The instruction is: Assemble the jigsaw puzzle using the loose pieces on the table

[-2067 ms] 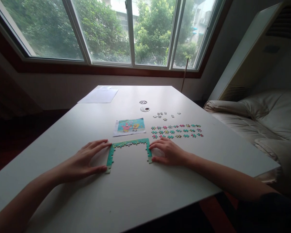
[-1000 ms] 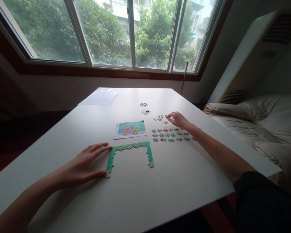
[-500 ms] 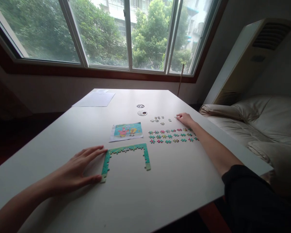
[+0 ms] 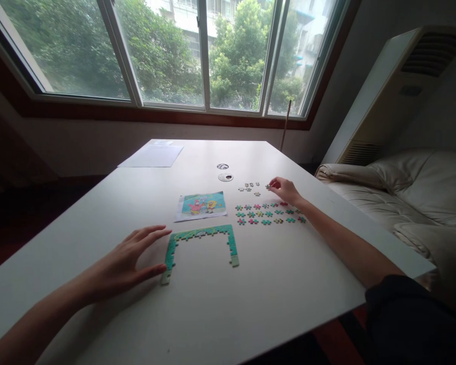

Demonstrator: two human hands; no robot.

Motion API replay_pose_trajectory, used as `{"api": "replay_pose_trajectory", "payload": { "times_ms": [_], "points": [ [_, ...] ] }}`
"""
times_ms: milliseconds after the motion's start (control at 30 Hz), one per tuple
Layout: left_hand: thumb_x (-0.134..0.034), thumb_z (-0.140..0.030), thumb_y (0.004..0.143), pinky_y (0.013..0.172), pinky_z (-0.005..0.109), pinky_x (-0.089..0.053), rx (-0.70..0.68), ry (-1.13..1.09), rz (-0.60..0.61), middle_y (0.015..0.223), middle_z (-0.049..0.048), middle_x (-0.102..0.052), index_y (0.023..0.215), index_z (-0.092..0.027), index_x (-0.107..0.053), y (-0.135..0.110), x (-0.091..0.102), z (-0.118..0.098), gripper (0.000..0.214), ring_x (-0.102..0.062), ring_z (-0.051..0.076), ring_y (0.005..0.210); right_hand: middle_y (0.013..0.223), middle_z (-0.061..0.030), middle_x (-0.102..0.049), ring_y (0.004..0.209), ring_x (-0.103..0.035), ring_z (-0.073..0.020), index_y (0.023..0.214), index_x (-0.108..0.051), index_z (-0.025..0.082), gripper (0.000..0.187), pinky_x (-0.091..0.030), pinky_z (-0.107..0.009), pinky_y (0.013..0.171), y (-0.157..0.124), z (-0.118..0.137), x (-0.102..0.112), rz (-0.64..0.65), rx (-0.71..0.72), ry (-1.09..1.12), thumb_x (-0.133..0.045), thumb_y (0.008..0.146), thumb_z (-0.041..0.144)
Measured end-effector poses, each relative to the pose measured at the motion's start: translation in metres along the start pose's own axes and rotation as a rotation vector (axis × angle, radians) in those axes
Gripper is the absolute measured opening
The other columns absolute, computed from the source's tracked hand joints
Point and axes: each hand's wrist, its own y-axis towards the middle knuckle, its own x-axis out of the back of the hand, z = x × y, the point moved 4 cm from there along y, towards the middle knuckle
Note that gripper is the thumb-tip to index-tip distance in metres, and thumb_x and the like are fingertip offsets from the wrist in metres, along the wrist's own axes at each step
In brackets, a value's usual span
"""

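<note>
My left hand (image 4: 123, 263) is spread at the left side of a partly joined jigsaw border (image 4: 202, 233), a green frame of three sides. Its thumb tip meets the border's left side, and the fingertips are by the upper left corner. Farther off on the right, my right hand (image 4: 287, 191) has its fingers closed at a small puzzle piece (image 4: 268, 187) on the table. Just left of it lie several pale loose pieces (image 4: 257, 194). Nearer, rows of coloured puzzle pieces (image 4: 266, 214) are laid out, partly covered by my right forearm.
A cartoon picture sheet (image 4: 203, 205) lies behind the border. Two round inserts (image 4: 225, 177) sit in the white table (image 4: 197, 314). A paper sheet (image 4: 152, 155) rests at the far left. Beyond the table's right edge is a pale sofa (image 4: 368, 195).
My right hand has moved left, from the outer end of the loose pieces to the piece beside it. My left hand stays almost in place, and the view has shifted slightly.
</note>
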Motion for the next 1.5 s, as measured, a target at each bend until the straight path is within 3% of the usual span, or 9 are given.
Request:
{"api": "replay_pose_trajectory", "payload": {
  "times_ms": [67, 133, 233, 333, 433, 633, 867, 1067, 1500],
  "points": [
    [-0.059, -0.051, 0.079, 0.091, 0.037, -0.046, 0.04, -0.059, -0.093, 0.122, 0.0087, -0.058, 0.121, -0.025, -0.057, 0.005, 0.004, -0.015, 0.049, -0.055, 0.028, 0.109, 0.083, -0.0042, -0.07, 0.074, -0.065, -0.0127, 0.09, -0.062, 0.016, 0.016, -0.051, -0.024, 0.068, -0.022, 0.035, -0.013, 0.062, 0.076, 0.085, -0.063, 0.08, 0.027],
    [-0.054, -0.049, 0.082, 0.074, 0.031, -0.051, 0.075, -0.171, -0.147, 0.099, 0.0072, -0.066, 0.106, -0.021, -0.064, 0.01, 0.006, -0.037, 0.038, -0.062, 0.022, 0.086, 0.078, -0.0041, -0.07, 0.069, -0.065, -0.0128, 0.089, -0.062, 0.015, 0.018, -0.052, -0.025, 0.065, -0.05, 0.073, -0.027, 0.197, 0.174, 0.293, -0.065, 0.078, 0.028],
    [-0.052, -0.047, 0.083, 0.051, 0.024, -0.046, 0.148, -0.357, -0.095, 0.071, 0.0028, -0.065, 0.089, -0.019, -0.067, 0.019, 0.004, -0.07, 0.032, -0.055, 0.015, 0.056, 0.077, -0.0054, -0.07, 0.07, -0.066, -0.0135, 0.087, -0.063, 0.015, 0.018, -0.054, -0.028, 0.067, -0.091, 0.12, -0.042, 0.356, 0.242, 0.604, -0.067, 0.076, 0.028],
    [-0.056, -0.046, 0.081, 0.054, 0.024, -0.046, 0.2, -0.557, -0.004, 0.07, 0.0025, -0.066, 0.081, -0.018, -0.068, 0.028, -0.002, -0.096, 0.03, -0.056, 0.015, 0.059, 0.075, -0.0047, -0.07, 0.07, -0.067, -0.0138, 0.084, -0.064, 0.015, 0.021, -0.055, -0.028, 0.067, -0.118, 0.144, -0.049, 0.444, 0.185, 0.796, -0.071, 0.072, 0.03],
    [-0.058, -0.045, 0.079, 0.06, 0.025, -0.046, 0.196, -0.712, 0.055, 0.073, 0.0037, -0.066, 0.077, -0.017, -0.068, 0.037, -0.009, -0.112, 0.03, -0.057, 0.017, 0.069, 0.072, -0.0034, -0.069, 0.067, -0.066, -0.0134, 0.084, -0.065, 0.015, 0.023, -0.055, -0.028, 0.065, -0.127, 0.149, -0.053, 0.454, 0.103, 0.873, -0.073, 0.07, 0.03],
    [-0.06, -0.041, 0.076, 0.058, 0.024, -0.043, 0.201, -0.829, -0.013, 0.068, 0.003, -0.062, 0.071, -0.014, -0.067, 0.046, -0.018, -0.122, 0.028, -0.053, 0.015, 0.065, 0.072, -0.0033, -0.069, 0.066, -0.064, -0.0122, 0.085, -0.066, 0.014, 0.024, -0.053, -0.026, 0.063, -0.129, 0.143, -0.06, 0.462, 0.063, 0.925, -0.073, 0.07, 0.03],
    [-0.063, -0.04, 0.073, 0.051, 0.022, -0.036, 0.286, -0.941, -0.111, 0.056, -0.002, -0.052, 0.066, -0.016, -0.065, 0.046, -0.019, -0.119, 0.025, -0.043, 0.011, 0.054, 0.081, -0.0028, -0.068, 0.062, -0.058, -0.0096, 0.102, -0.064, 0.019, 0.039, -0.046, -0.022, 0.055, -0.129, 0.143, -0.053, 0.281, 0.304, 0.665, -0.076, 0.067, 0.03],
    [-0.064, -0.039, 0.073, 0.052, 0.022, -0.036, 0.276, -0.974, -0.117, 0.058, -0.0014, -0.053, 0.069, -0.015, -0.066, 0.045, -0.02, -0.119, 0.024, -0.043, 0.011, 0.056, 0.073, 0.0, -0.065, 0.06, -0.053, -0.0097, 0.093, -0.067, 0.021, 0.028, -0.044, -0.022, 0.057, -0.132, 0.147, -0.05, 0.126, 0.445, 0.539, -0.075, 0.07, 0.033],
    [-0.065, -0.038, 0.073, 0.052, 0.023, -0.036, 0.257, -1.046, -0.091, 0.059, -0.0007, -0.053, 0.071, -0.015, -0.067, 0.046, -0.026, -0.116, 0.023, -0.043, 0.011, 0.057, 0.073, -0.0008, -0.064, 0.061, -0.053, -0.0105, 0.091, -0.068, 0.021, 0.024, -0.046, -0.024, 0.059, -0.134, 0.151, -0.045, 0.048, 0.543, 0.543, -0.075, 0.071, 0.03]
  ]
}}
